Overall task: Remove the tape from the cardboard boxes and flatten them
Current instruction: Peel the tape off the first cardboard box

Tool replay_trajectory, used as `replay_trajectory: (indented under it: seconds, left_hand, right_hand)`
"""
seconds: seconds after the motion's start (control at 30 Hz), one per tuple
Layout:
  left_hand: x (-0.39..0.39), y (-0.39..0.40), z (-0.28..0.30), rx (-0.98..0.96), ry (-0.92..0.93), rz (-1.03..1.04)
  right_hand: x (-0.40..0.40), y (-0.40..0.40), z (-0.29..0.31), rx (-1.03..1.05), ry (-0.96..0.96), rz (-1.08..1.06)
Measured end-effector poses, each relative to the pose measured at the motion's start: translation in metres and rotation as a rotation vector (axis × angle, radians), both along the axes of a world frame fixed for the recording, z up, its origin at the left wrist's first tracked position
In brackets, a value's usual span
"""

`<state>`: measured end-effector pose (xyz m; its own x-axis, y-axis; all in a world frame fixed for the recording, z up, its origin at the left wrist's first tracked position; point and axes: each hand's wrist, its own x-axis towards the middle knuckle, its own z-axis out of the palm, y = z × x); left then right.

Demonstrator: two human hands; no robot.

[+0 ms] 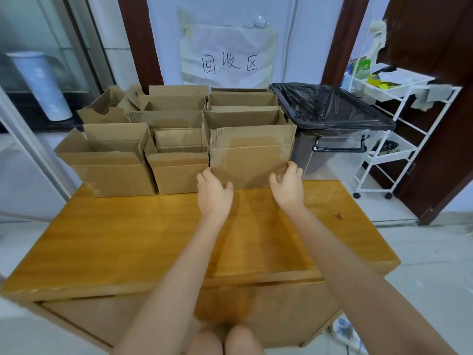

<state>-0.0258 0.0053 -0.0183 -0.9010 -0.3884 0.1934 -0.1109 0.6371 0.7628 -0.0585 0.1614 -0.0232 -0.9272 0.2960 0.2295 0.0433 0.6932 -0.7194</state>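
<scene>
Looking at this from across the room, I'd say the job has barely started. The whole bunch of brown corrugated cardboard boxes is standing upright along the far edge of the yellow-brown wooden surface, flaps up, none of them flattened as far as I can see. The near half of the surface has nothing folded or stacked on it.

The person's going for the tall brown box at the far right of the row, which stands nearest the far right corner. Their left hand is at its lower left edge and their right hand at its lower right edge, fingers loosely curled and spread fairly wide. Both look to be just touching the box, but I can't tell if either grip has really closed on it yet.

That box's front has a shiny patch that could be clear tape, hard to be sure. The grey bin with the black plastic liner sits just past the far right corner; I can't see into it.

So my guess: pulling in box one, with peeling and squashing all left to do.
</scene>
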Motion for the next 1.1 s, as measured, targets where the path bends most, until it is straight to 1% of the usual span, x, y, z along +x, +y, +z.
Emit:
replay_trajectory:
  seconds: [0.17, 0.27, 0.4, 0.57, 0.7, 0.8, 1.0, 1.1]
  left_hand:
    - [-0.006, -0.005, -0.001, 0.024, 0.039, 0.011]
    - [-0.008, -0.007, 0.001, 0.009, 0.043, 0.042]
    - [-0.007, -0.011, -0.001, 0.075, 0.071, 0.028]
    - [-0.004, -0.014, -0.001, 0.1, 0.098, 0.01]
    - [-0.001, -0.018, -0.004, 0.189, 0.088, -0.019]
    - [0.005, -0.021, -0.004, 0.277, 0.115, -0.041]
    - [0.021, -0.029, 0.0, 0.194, 0.145, -0.129]
    - [0.032, -0.03, 0.003, 0.234, 0.17, -0.14]
  right_hand:
    - [-0.006, 0.003, -0.002, -0.08, 0.067, -0.035]
    - [-0.009, 0.006, -0.002, -0.133, 0.049, 0.009]
    - [-0.01, 0.009, -0.007, -0.167, 0.049, 0.04]
    - [-0.011, 0.015, -0.006, -0.205, 0.047, 0.054]
    - [-0.003, 0.019, -0.006, -0.212, 0.066, 0.079]
    - [0.002, 0.022, -0.009, -0.298, 0.094, 0.101]
    - [0.023, 0.024, -0.005, -0.419, 0.093, 0.143]
    - [0.036, 0.025, -0.003, -0.422, 0.112, 0.137]
